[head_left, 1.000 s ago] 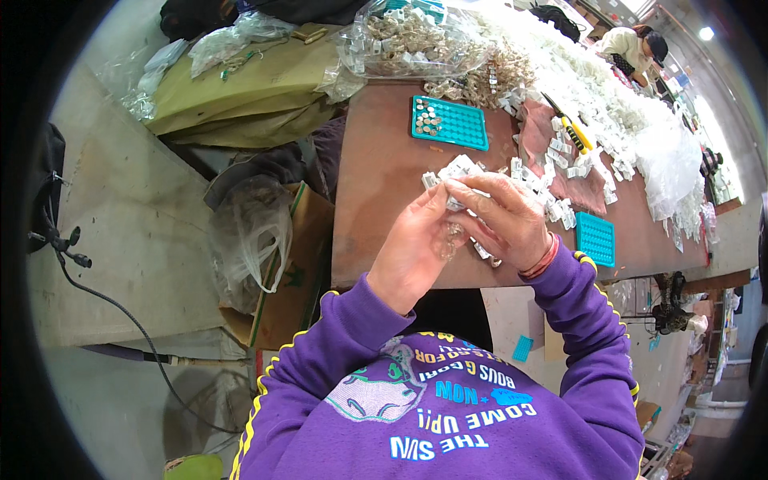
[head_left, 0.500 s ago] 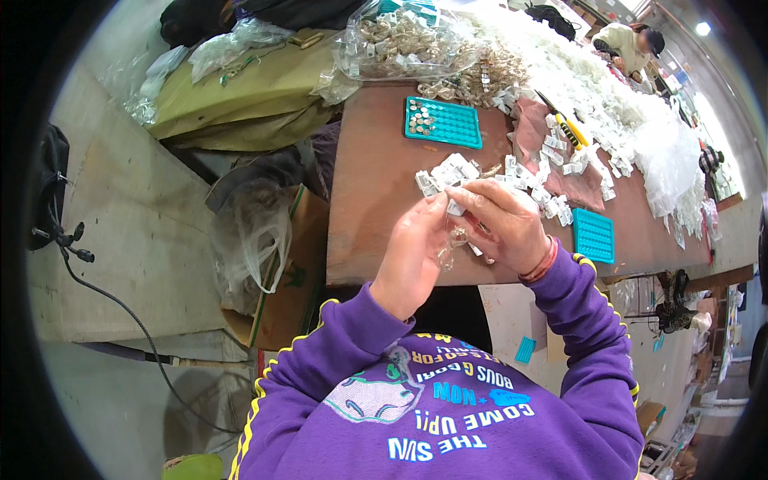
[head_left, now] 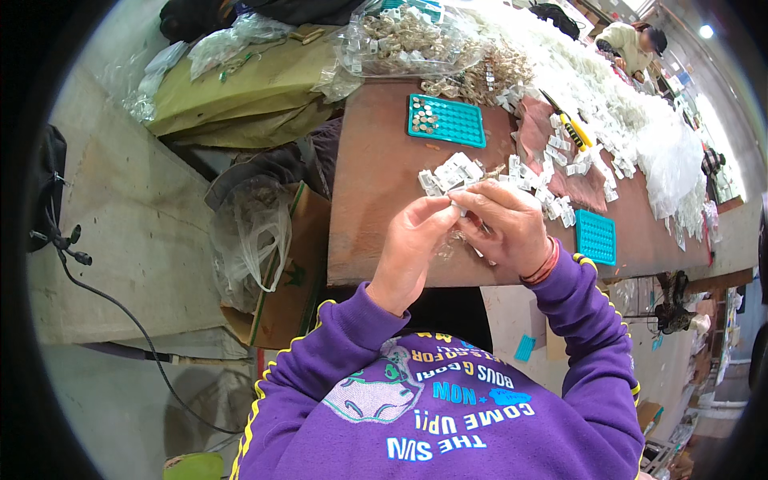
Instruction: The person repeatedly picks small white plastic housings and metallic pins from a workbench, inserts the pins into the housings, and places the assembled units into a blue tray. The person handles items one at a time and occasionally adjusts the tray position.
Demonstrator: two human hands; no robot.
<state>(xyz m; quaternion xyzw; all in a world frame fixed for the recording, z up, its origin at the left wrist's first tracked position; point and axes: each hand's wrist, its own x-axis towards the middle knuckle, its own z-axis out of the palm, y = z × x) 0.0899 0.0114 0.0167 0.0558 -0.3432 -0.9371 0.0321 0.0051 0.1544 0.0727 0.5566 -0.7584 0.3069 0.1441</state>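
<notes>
Over the near edge of the brown table, my left hand (head_left: 412, 252) and my right hand (head_left: 510, 226) meet fingertip to fingertip. Both pinch a small white plastic case (head_left: 458, 207), mostly hidden by the fingers. A coil of thin pale wire (head_left: 450, 242) hangs beneath it between the palms. Just beyond my fingers lies a cluster of similar white cases (head_left: 452, 171). More loose white cases (head_left: 552, 192) are scattered to the right of my right hand.
A teal tray (head_left: 468, 128) with several round silvery cells lies beyond; another teal tray (head_left: 596, 238) sits right. Yellow-black cutters (head_left: 575, 134) rest on pink cloth (head_left: 564, 180). Behind are a clear bag of wire bundles (head_left: 408, 44) and a white heap (head_left: 592, 84). A person (head_left: 630, 48) sits far right.
My left fingertips have bent in closer to the right ones, covering more of the white case. The wire coil shows less clearly below the hands.
</notes>
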